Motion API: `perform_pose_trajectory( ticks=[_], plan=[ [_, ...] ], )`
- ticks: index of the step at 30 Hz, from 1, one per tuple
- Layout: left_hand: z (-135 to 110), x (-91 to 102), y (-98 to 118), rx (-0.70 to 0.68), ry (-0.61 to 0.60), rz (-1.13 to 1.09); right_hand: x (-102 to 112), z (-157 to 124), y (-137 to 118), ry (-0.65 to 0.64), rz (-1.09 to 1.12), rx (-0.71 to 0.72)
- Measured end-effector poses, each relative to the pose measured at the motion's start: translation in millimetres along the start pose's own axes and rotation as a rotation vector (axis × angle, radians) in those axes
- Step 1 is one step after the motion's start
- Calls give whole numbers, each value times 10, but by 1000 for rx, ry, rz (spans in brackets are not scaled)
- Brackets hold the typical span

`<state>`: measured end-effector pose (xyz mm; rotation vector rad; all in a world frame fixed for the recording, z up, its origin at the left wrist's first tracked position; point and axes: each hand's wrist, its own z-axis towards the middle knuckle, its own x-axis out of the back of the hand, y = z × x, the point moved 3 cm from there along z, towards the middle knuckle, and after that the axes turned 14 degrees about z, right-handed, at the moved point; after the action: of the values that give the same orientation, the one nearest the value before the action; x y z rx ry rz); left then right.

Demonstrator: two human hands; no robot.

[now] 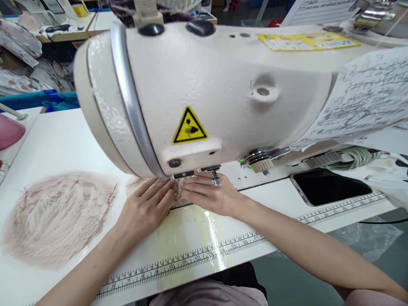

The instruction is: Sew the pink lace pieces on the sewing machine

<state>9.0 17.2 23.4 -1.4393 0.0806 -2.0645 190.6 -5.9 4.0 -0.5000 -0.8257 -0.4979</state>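
Observation:
My left hand (145,206) lies flat, fingers stretched toward the needle area of a white sewing machine (229,80). Under its fingertips is a pale pink lace piece (179,190), most of it covered by my hands and the machine head. My right hand (213,193) rests flat on the other side of the lace, with its fingers straight and pointing left. A narrow strip of lace shows between the two hands. The needle and presser foot are hidden behind the machine head. Left of my left hand, a sheer pink lace-and-mesh fabric piece (60,219) is spread on the table.
A black-screened phone (330,187) lies on the right of the white table (178,238), near a coiled pale cable (357,159). Printed ruler marks run along the front edge. A handwritten sheet (363,93) hangs on the machine. A pink object (11,131) stands far left.

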Motion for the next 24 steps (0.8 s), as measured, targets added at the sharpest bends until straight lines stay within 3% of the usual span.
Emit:
perform_pose_trajectory(
  ticks=[3,14,24],
  plan=[
    [7,-9,-28,10,-20,-4,-30,-5,-43,60,-2,76],
    [11,-56,-46,78,-37,12,-98,-4,-23,19,32,6],
    [13,-82,-41,120,-73,31,-48,53,-19,85,-46,5]
  ],
)
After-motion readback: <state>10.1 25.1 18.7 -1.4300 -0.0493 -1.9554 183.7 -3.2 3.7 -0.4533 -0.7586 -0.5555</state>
